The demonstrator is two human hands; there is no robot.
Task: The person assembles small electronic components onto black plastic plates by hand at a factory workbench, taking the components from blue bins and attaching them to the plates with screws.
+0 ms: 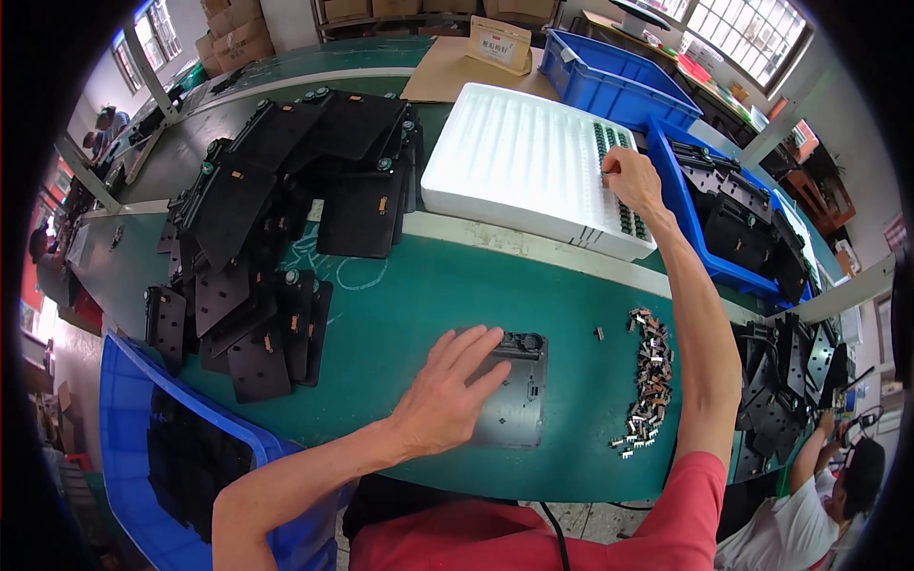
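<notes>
Hands apart: left hand (444, 398) spread over the black panel (519, 411) at five o'clock; right hand (634, 179) at the white tray's (505, 143) green parts (625, 221), two o'clock, grip unclear. Probably best lifted singly, straight up.

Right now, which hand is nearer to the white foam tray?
Right. The right hand is over the white foam tray, at its green parts; the left hand is on the dark panel, well away.

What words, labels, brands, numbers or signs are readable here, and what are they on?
Tan packet: printed label; I'm leaving its wording uncopied.
White foam tray: dark strokes on its near side, no readable words.
Green table: pale scribbles, no clear wording.
Any other print is too small or blurred to read.
</notes>
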